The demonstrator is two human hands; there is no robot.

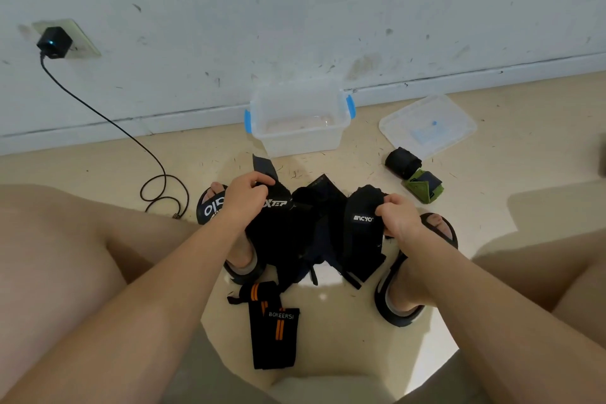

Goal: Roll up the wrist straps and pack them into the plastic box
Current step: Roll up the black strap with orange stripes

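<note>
A heap of black wrist straps [311,233] lies on the floor between my feet. My left hand [244,198] pinches one black strap [278,202] with white lettering at the heap's left. My right hand [398,218] grips another black strap [362,216] with a white logo at the right. A black strap with orange stripes [273,328] lies flat nearer to me. A rolled black strap [402,162] and a green-edged strap [423,187] rest at the right. The clear plastic box [300,138] with blue clips stands open against the wall.
The box's clear lid [428,125] lies on the floor right of the box. A black charger [54,42] sits in a wall socket at the left, its cable [157,167] coiling near my left foot. My sandalled feet [396,292] flank the heap.
</note>
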